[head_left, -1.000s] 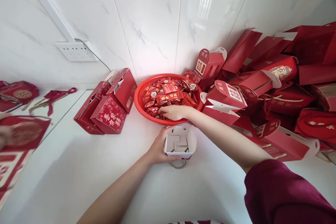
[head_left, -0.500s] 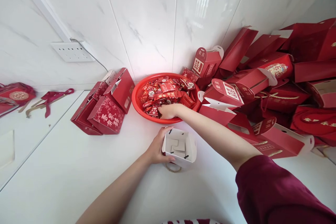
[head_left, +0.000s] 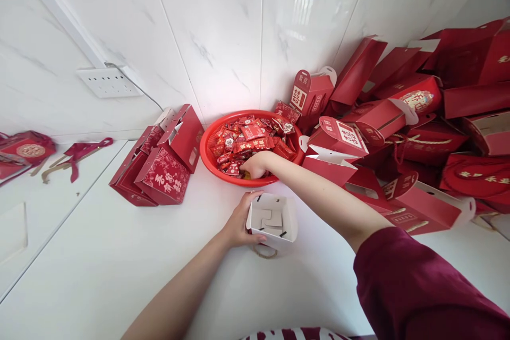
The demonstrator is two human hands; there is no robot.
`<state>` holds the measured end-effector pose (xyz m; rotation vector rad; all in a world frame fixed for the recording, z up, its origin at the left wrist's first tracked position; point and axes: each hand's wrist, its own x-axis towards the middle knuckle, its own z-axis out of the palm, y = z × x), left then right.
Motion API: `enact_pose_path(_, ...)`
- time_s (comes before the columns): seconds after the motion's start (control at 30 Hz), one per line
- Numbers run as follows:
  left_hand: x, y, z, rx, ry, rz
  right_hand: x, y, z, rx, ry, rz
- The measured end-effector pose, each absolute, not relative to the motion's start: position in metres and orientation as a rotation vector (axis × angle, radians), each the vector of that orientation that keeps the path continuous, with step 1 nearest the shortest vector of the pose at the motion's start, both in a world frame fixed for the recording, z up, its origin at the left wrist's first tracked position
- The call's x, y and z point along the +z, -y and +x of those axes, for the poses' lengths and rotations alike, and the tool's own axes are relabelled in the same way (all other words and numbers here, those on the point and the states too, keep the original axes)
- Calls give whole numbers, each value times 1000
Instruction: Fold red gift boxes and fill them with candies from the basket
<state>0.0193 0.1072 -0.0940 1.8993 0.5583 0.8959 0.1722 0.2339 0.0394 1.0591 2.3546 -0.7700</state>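
Observation:
My left hand (head_left: 241, 223) grips the left side of a small gift box (head_left: 292, 223), thumb in front and fingers behind. The box is open at the top, and its white inside holds only folded bottom flaps. A loop of twisted cord handle lies at its front. Just behind it stands a red plastic basket (head_left: 209, 162) heaped with red-wrapped sweets (head_left: 253, 144). My right hand (head_left: 255, 166) reaches into the front of the heap with fingers pointing down. Its fingertips are buried among the wrappers, with a bit of yellow showing beside them.
Several red gift boxes (head_left: 164, 178) stand left of the basket. A big pile of red boxes (head_left: 430, 141) fills the right side. Dark red ribbon (head_left: 75, 156) and another red box (head_left: 27, 151) lie far left. A socket strip (head_left: 107, 83) with a cable is on the tiled wall.
My right hand has dug a little deeper into the sweets, its fingers bending down, and a yellow piece now shows by them. My left hand keeps the box in place.

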Motion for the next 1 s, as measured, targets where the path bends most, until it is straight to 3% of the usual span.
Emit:
enact_pose_path(0.37,-93,-106,20,908,-555,1822,21,-240,223,-1390,-2446,1067)
enact_pose_path(0.63,-94,-104,20,899,-599,1821,18,-240,224,-1617,-2470,1134)
enact_pose_path(0.83,-94,-104,19,886,-598,1824,17,-241,229,-1590,-2584,1005)
enact_pose_path(1.0,-94,-104,19,888,-596,1833,14,-238,230,-1920,-2469,1023)
